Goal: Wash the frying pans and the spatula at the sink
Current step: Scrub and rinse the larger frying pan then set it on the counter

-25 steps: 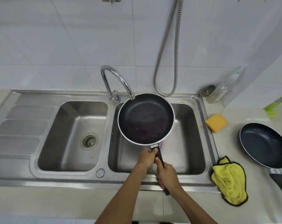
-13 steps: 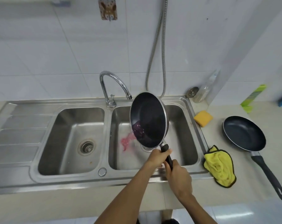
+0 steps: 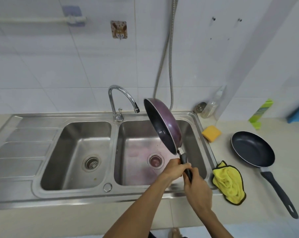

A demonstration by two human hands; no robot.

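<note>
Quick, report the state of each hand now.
Left hand: grips the handle of the purple frying pan.
Right hand: grips the same handle, lower down.

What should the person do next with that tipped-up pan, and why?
Probably swing the frying pan level under the faucet for a rinse: left hand and right hand grip its handle, it stands nearly on edge, and pinkish water lies in the right basin.

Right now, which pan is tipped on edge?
The purple pan, held over the right basin; the black pan lies flat on the counter.
</note>
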